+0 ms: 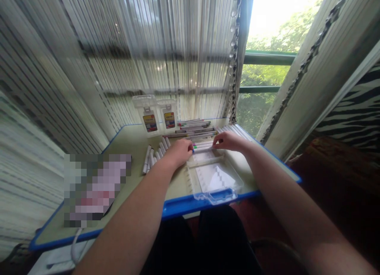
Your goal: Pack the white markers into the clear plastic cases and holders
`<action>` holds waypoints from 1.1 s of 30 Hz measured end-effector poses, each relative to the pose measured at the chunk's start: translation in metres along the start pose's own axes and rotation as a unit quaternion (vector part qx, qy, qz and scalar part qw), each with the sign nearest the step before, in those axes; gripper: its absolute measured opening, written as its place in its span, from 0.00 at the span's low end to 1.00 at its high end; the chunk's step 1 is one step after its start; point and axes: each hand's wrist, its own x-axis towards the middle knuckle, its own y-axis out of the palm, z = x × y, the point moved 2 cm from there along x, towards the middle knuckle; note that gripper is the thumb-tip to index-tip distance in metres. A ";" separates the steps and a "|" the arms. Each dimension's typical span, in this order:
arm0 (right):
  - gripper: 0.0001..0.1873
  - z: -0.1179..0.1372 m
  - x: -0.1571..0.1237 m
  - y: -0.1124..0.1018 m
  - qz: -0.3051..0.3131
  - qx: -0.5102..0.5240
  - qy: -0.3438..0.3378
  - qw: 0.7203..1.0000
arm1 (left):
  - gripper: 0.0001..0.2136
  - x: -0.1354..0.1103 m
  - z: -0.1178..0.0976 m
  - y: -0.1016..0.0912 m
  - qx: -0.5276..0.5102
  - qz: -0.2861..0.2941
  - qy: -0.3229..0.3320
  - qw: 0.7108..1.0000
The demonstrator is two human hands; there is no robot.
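In the head view, a clear plastic case [221, 176] lies opened out flat near the table's front edge. White markers with coloured ends lie side by side across its far half. My left hand [181, 151] is at their left ends, fingers curled on the blue end of the nearest white marker [203, 149]. At the other end of that marker, my right hand [228, 141] pinches with thumb and fingers. Fingertips partly hide both ends.
Two clear cases with yellow labels [151, 122] stand at the back. White markers [148, 158] lie left of my left hand, further markers [194, 124] behind. At the table's left is a pixelated object [97, 188] with a cable. A blue rim [181, 207] edges the table; curtains [178, 49] hang behind.
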 end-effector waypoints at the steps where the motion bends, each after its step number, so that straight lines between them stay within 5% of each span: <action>1: 0.09 0.001 0.000 0.000 -0.002 0.002 0.004 1.000 | 0.09 -0.001 0.000 -0.001 -0.001 0.002 0.000 1.000; 8: 0.14 0.005 -0.001 0.006 -0.044 0.019 -0.005 0.999 | 0.12 -0.001 0.005 -0.007 -0.040 -0.038 -0.084 0.995; 13: 0.16 0.008 0.002 0.013 -0.078 0.033 -0.018 0.996 | 0.13 -0.003 0.012 -0.011 0.045 -0.077 -0.106 0.990; 21: 0.15 0.011 0.006 0.022 -0.068 0.048 -0.042 0.996 | 0.16 -0.006 0.009 -0.010 0.094 -0.006 -0.144 0.985; 33: 0.13 0.013 0.005 0.019 -0.069 0.045 -0.041 0.996 | 0.22 -0.006 0.009 -0.013 0.064 -0.053 -0.187 0.979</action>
